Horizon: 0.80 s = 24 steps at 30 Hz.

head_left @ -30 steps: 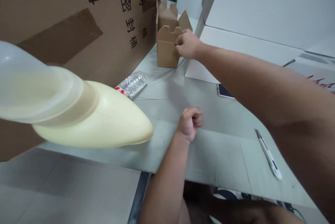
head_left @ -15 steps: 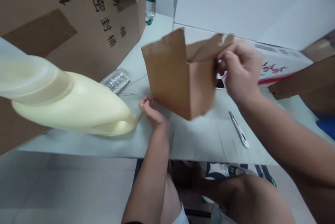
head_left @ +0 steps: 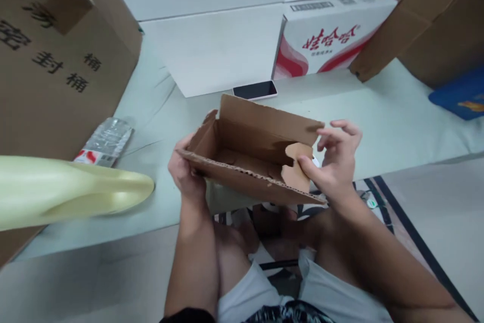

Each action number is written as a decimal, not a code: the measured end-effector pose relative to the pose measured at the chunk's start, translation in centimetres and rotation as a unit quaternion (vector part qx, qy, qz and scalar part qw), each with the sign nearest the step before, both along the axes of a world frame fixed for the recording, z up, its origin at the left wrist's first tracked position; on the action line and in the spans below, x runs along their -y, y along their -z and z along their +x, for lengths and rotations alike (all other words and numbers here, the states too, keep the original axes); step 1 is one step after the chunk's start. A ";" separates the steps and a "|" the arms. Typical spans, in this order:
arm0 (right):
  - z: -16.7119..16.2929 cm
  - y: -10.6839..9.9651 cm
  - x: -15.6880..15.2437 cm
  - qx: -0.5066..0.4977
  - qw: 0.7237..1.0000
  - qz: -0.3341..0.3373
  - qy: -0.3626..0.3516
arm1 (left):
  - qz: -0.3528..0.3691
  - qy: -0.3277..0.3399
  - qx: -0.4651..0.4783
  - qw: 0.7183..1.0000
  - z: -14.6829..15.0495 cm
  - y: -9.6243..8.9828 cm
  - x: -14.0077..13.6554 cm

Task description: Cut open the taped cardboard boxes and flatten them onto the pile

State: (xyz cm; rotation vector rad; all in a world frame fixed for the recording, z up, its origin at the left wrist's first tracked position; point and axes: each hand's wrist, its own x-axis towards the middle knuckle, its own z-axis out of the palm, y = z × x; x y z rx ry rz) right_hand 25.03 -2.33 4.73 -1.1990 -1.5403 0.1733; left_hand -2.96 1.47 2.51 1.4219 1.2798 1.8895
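A small brown cardboard box (head_left: 245,177) is held up over the near edge of the pale table, its open top facing me. I can see inside it, and nothing lies on the visible part of its bottom. My left hand (head_left: 187,172) grips the box's left end, with some fingers hidden beneath and behind it. At the right end, my right hand (head_left: 335,159) has its thumb on a notched cardboard flap (head_left: 298,167), while the other fingers curl behind the box's right edge. The utility knife seen earlier does not show, apart from a white bit beside my right thumb.
A phone (head_left: 255,90) lies behind the box, before a white carton with red print (head_left: 321,41). Big brown cartons (head_left: 45,101) stand left, more at right. A pale yellow curved object (head_left: 75,192) juts in from the left, near a clear plastic package (head_left: 109,139). A blue item (head_left: 459,93) is far right.
The box has come down nearer to me and turned so its opening faces up. My left hand, apart from it before, now holds its left end. The view has swung right.
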 end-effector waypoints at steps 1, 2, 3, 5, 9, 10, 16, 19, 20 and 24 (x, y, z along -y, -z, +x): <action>0.2 0.4 -0.2 -0.032 0.999 -0.008 0.007 | 0.028 -0.017 -0.025 0.999 0.3 -0.5 0.3; 0.3 0.7 -0.4 -0.065 0.998 -0.027 -0.007 | 0.058 -0.032 -0.046 0.997 0.6 -1.0 0.6; 0.3 1.1 -0.5 -0.097 0.993 -0.053 -0.038 | 0.089 -0.043 -0.065 0.993 1.1 -1.5 0.8; 0.3 1.5 -0.5 -0.160 0.975 -0.106 -0.111 | 0.136 -0.049 -0.091 0.985 2.0 -2.5 1.0; 0.8 1.1 0.0 -0.231 0.954 -0.128 -0.140 | 0.103 -0.032 -0.074 0.991 3.9 -3.1 0.8; 1.2 0.9 0.1 -0.224 0.958 -0.117 -0.138 | 0.068 -0.034 -0.075 0.994 4.2 -2.9 0.6; 2.5 0.2 0.0 -0.105 0.966 -0.015 -0.236 | 0.051 -0.048 -0.078 0.995 5.7 -2.0 -0.6; 2.0 0.1 0.1 -0.065 0.961 0.010 -0.268 | 0.048 -0.036 -0.131 0.990 5.8 -2.4 -0.4; 1.8 0.0 0.2 -0.057 0.958 0.015 -0.279 | 0.036 -0.010 -0.159 0.987 5.7 -2.5 -0.3; 1.5 -0.1 0.7 -0.042 0.953 -0.014 -0.300 | -0.022 0.081 -0.207 0.975 5.0 -3.0 -0.3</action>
